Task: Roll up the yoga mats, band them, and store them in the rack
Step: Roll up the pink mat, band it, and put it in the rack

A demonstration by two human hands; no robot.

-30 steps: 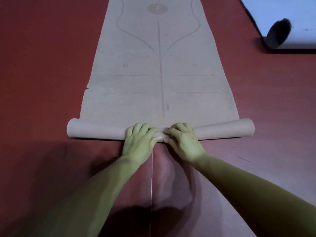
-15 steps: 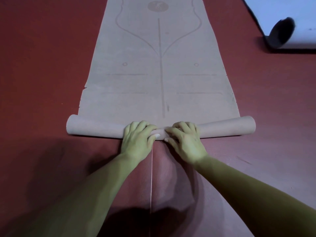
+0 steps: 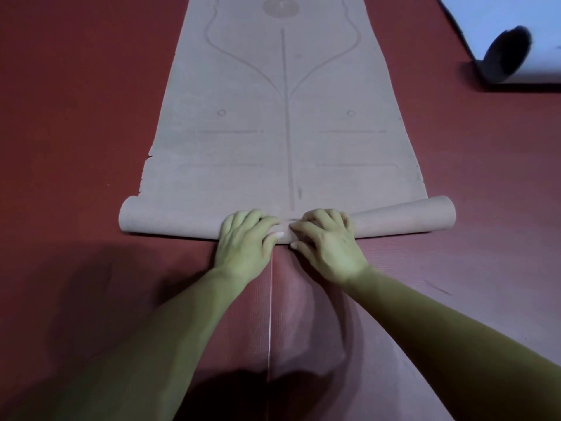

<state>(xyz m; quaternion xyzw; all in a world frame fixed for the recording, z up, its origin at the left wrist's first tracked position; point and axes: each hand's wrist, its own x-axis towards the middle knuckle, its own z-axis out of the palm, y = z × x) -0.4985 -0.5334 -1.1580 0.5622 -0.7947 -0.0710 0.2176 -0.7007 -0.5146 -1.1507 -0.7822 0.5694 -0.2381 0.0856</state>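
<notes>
A tan yoga mat with printed alignment lines lies stretched away from me on the red floor. Its near end is wound into a thin roll running left to right, slightly thicker at the right end. My left hand and my right hand sit side by side on the middle of that roll, fingers curled over its top, thumbs at its near side. The part of the roll under the hands is hidden.
Red floor mats cover the ground, with a seam running toward me between my arms. At the top right lies a pale blue mat with its near end partly rolled, dark inside.
The roll has crept a little farther away from me along the mat, with both hands riding on it. The right end of the roll has lifted slightly.
</notes>
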